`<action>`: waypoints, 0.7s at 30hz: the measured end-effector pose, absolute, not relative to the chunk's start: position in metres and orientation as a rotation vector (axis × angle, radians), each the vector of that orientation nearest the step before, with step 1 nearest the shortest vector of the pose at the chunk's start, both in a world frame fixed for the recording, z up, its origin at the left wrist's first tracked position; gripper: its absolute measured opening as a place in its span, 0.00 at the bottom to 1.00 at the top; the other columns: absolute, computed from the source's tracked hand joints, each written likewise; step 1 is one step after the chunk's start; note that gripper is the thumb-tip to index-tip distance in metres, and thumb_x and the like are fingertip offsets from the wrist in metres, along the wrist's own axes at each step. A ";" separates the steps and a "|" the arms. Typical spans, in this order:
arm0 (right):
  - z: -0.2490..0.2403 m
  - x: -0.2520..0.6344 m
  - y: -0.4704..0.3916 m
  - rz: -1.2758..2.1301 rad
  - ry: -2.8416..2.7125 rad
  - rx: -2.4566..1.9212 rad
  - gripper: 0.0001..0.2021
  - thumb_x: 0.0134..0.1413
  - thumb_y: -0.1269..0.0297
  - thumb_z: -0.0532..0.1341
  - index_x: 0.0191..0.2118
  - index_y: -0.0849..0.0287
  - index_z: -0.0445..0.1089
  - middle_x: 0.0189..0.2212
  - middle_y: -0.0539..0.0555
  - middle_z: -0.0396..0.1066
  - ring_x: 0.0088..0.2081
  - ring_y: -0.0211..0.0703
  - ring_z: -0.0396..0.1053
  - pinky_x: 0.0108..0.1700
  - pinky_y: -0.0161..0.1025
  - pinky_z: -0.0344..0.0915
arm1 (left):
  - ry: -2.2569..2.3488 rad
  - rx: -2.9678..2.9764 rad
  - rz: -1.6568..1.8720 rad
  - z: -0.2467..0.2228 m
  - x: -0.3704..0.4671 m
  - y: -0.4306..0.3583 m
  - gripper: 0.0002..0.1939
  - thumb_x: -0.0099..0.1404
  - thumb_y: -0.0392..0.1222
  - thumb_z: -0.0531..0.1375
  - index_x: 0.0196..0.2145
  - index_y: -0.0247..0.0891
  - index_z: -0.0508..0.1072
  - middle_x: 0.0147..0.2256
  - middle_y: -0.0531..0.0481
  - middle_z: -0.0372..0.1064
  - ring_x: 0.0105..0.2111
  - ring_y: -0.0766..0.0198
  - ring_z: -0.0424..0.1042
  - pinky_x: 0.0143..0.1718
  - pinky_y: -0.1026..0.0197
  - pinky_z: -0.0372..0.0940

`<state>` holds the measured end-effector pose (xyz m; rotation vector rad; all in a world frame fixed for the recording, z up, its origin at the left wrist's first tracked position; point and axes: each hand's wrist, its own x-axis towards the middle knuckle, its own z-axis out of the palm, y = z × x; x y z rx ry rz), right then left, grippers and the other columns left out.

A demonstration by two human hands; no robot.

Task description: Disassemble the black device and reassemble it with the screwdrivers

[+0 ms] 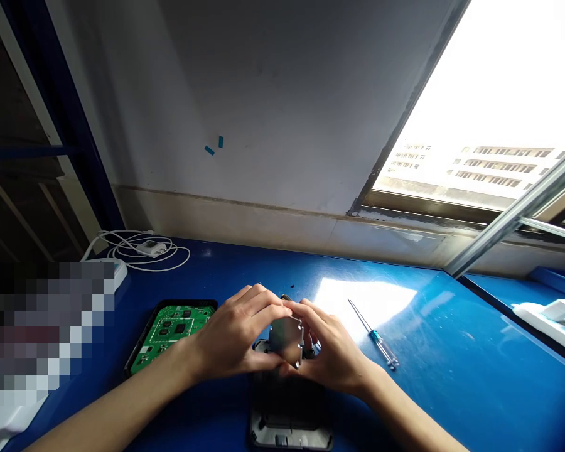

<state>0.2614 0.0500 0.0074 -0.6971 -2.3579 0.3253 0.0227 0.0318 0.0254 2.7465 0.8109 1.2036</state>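
Between my two hands is a small shiny metal plate (285, 339) with notched edges, its face reflecting the surroundings. My left hand (245, 326) grips its left side, thumb below and fingers over the top. On the right side, my right hand (327, 345) pinches its edge, some fingers hidden behind it. Directly beneath lies a dark plastic housing (292, 408) with a grey inner end, partly covered by my hands. Left of my left hand, a green circuit board (176, 329) sits in a black casing, its right part hidden by my wrist.
A screwdriver (379, 342) with a clear handle lies right of my hands on the blue table (452, 364). A coiled white cable with an adapter (151, 248) rests at the back left. White power strips (555, 323) stand at right. A metal bar (513, 213) slants across the right side.
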 end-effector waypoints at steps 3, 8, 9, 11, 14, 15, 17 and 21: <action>0.008 0.259 0.049 0.370 -2.380 -0.715 0.44 0.46 0.37 0.75 0.63 0.54 0.63 0.42 0.55 0.73 0.27 0.37 0.68 0.26 0.36 0.67 | 0.782 2.757 1.216 0.025 0.025 0.030 0.32 0.57 0.46 0.79 0.54 0.39 0.71 0.47 0.45 0.78 0.45 0.51 0.76 0.46 0.52 0.71; 0.005 0.257 0.049 0.225 -2.332 -0.671 0.28 0.54 0.44 0.73 0.52 0.56 0.69 0.33 0.50 0.69 0.26 0.37 0.64 0.24 0.35 0.63 | 0.777 2.684 1.263 0.029 0.025 0.027 0.34 0.56 0.44 0.79 0.56 0.39 0.72 0.47 0.45 0.76 0.44 0.53 0.75 0.45 0.53 0.72; 0.005 0.258 0.050 0.207 -2.307 -0.659 0.23 0.59 0.48 0.71 0.52 0.56 0.70 0.32 0.49 0.68 0.24 0.36 0.63 0.23 0.33 0.63 | 0.777 2.664 1.260 0.030 0.024 0.027 0.35 0.56 0.44 0.79 0.57 0.39 0.71 0.47 0.46 0.76 0.43 0.53 0.74 0.45 0.53 0.72; 0.005 0.259 0.051 0.195 -2.270 -0.637 0.16 0.64 0.57 0.67 0.54 0.54 0.70 0.31 0.47 0.67 0.22 0.33 0.62 0.22 0.31 0.63 | 0.782 2.628 1.246 0.031 0.023 0.028 0.35 0.56 0.44 0.80 0.58 0.40 0.71 0.46 0.47 0.76 0.43 0.54 0.74 0.44 0.54 0.72; 0.007 0.260 0.051 0.210 -2.262 -0.616 0.19 0.63 0.62 0.68 0.57 0.53 0.69 0.32 0.47 0.67 0.21 0.31 0.63 0.22 0.30 0.65 | 0.794 2.579 1.234 0.032 0.021 0.030 0.34 0.58 0.47 0.79 0.58 0.43 0.72 0.45 0.48 0.76 0.43 0.54 0.73 0.45 0.53 0.72; 0.007 0.260 0.050 0.223 -2.258 -0.610 0.20 0.62 0.62 0.68 0.58 0.53 0.69 0.32 0.46 0.67 0.21 0.31 0.62 0.22 0.30 0.66 | 0.793 2.564 1.234 0.032 0.021 0.030 0.34 0.58 0.48 0.79 0.58 0.43 0.72 0.45 0.48 0.76 0.43 0.54 0.73 0.45 0.53 0.72; 0.007 0.258 0.049 0.264 -2.257 -0.616 0.23 0.61 0.61 0.69 0.60 0.52 0.68 0.32 0.47 0.67 0.21 0.31 0.62 0.22 0.30 0.66 | 0.783 2.533 1.240 0.032 0.022 0.029 0.33 0.59 0.47 0.79 0.58 0.44 0.73 0.45 0.48 0.76 0.43 0.54 0.73 0.45 0.54 0.72; 0.004 0.255 0.046 0.256 -2.247 -0.620 0.24 0.61 0.56 0.69 0.60 0.53 0.68 0.32 0.49 0.68 0.22 0.34 0.62 0.22 0.32 0.66 | 0.748 2.472 1.260 0.034 0.025 0.027 0.32 0.57 0.43 0.79 0.56 0.43 0.73 0.46 0.49 0.75 0.44 0.56 0.73 0.46 0.56 0.72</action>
